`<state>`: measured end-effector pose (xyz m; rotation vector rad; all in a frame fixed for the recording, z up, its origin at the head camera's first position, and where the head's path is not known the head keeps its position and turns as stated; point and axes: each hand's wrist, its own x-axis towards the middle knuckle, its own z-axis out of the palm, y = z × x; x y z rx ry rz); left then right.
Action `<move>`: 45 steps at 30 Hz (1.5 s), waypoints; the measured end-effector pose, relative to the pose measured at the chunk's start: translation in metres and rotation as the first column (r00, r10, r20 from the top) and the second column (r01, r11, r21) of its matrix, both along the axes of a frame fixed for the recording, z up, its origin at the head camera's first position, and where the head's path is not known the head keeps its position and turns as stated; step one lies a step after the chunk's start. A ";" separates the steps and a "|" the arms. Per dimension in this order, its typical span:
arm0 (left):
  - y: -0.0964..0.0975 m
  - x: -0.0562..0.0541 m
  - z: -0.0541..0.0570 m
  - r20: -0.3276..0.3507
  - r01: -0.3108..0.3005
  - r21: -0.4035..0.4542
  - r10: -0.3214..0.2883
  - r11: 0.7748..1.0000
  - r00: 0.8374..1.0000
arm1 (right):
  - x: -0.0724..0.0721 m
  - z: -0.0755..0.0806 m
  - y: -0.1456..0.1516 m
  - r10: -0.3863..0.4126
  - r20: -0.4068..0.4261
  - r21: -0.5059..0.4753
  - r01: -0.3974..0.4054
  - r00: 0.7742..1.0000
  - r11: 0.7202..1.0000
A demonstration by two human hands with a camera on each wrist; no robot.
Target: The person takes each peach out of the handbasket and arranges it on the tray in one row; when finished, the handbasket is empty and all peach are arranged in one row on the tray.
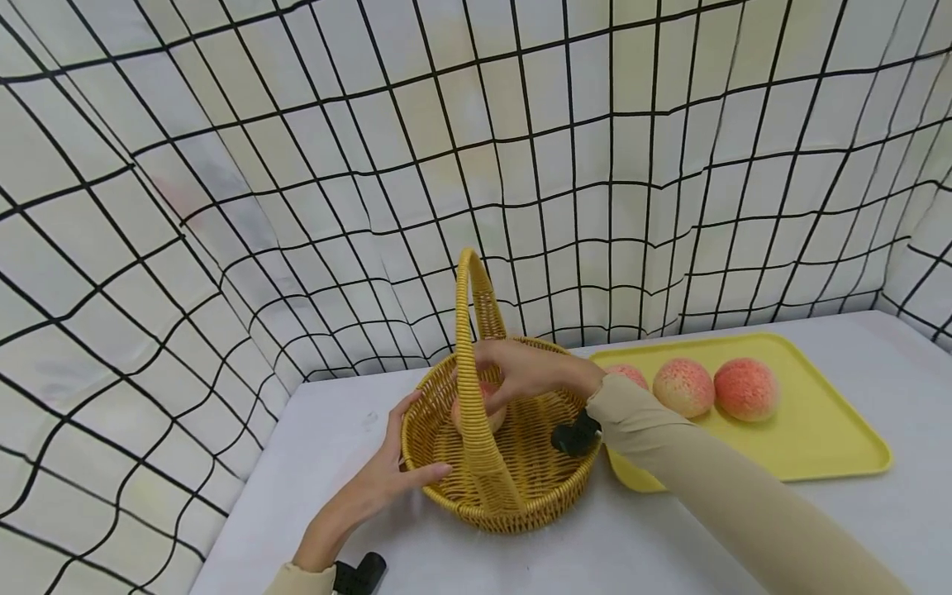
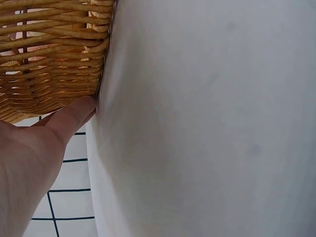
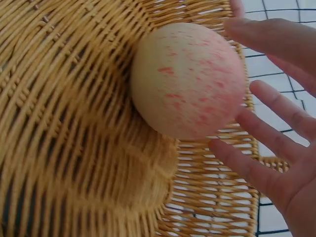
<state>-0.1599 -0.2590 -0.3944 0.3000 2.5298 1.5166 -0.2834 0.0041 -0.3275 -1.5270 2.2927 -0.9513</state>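
Observation:
A round wicker basket with a tall arched handle stands on the white table. My left hand holds its left side, thumb over the rim and fingers along the outer wall. In the left wrist view, fingers touch the basket's lower edge. My right hand reaches inside, beyond the handle. A pink-and-cream peach rests against the basket's inner wall. Around it the right hand's fingers are spread, some close to or touching its surface. The handle partly covers this peach in the head view.
To the right lies a yellow tray with three peaches, one partly hidden by the right forearm, others in the middle and at the right. Black netting over white cloth surrounds the table's back and left.

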 end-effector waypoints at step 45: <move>0.000 0.001 0.003 -0.009 0.007 0.015 -0.007 1.000 1.000 | 0.049 0.047 0.082 -0.118 -0.081 -0.072 0.112 0.990 0.991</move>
